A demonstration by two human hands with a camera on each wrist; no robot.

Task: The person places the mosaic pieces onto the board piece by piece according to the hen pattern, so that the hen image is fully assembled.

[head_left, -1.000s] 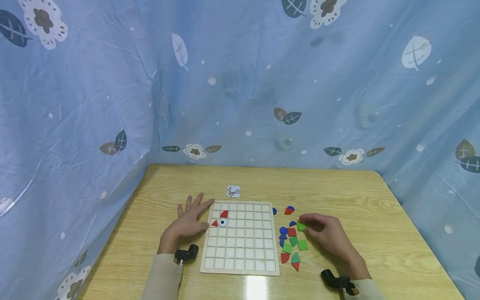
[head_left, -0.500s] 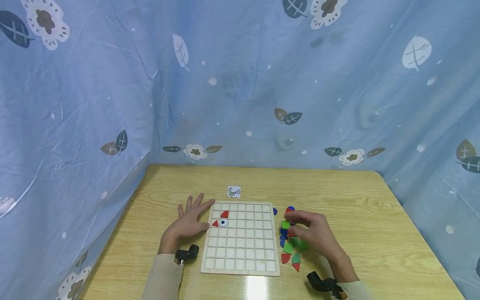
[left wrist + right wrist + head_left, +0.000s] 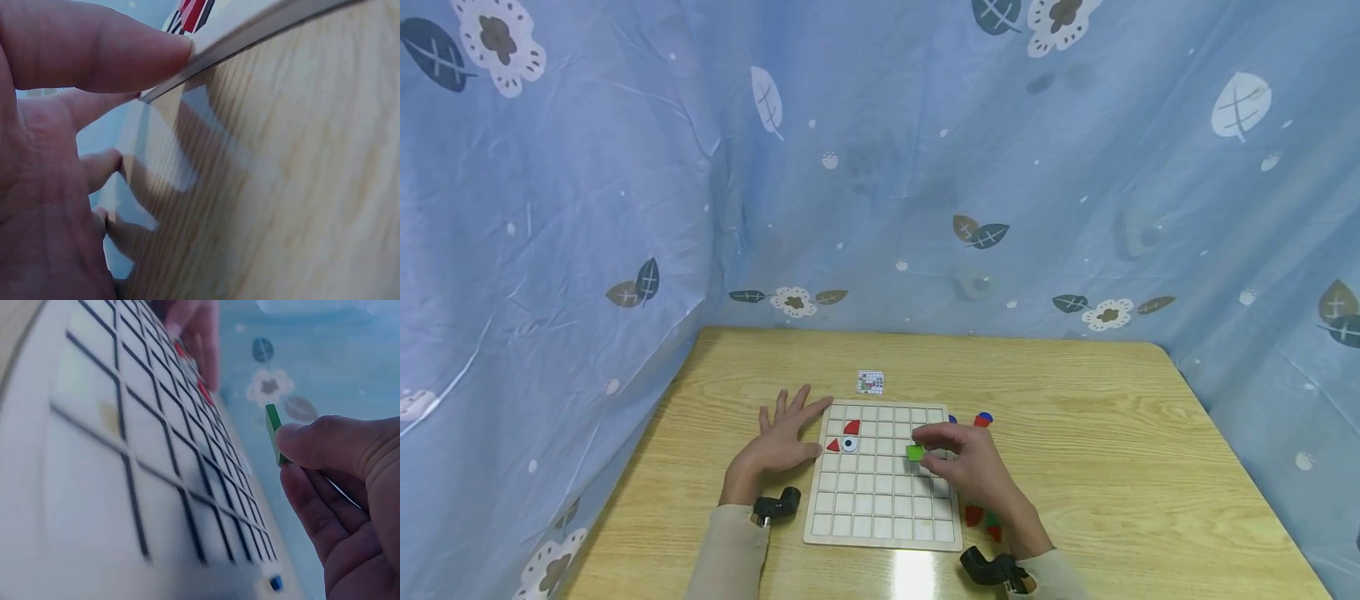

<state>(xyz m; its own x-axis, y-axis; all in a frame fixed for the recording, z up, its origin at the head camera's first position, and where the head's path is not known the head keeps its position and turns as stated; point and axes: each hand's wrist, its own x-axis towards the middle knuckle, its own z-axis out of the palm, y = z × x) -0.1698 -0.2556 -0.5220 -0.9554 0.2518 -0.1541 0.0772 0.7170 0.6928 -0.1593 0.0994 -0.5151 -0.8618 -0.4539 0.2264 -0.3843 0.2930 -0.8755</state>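
Head view high, looking down at table (image 3: 1112, 400), wrist views close, all sharing grid board (image 3: 883, 475)

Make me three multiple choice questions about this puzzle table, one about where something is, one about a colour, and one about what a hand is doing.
1. Where is the small pattern card?
A. on the table beyond the grid board
B. on the grid board
C. under the left hand

2. What colour is the tile that the right hand holds?
A. blue
B. green
C. red

3. How is the left hand?
A. curled round a tile
B. raised off the table
C. flat, fingers spread, at the grid board's left edge

Answers: 1 A, the card lies past the board's far edge. 2 B, the pinched tile is green in both views. 3 C, it rests open beside the board.
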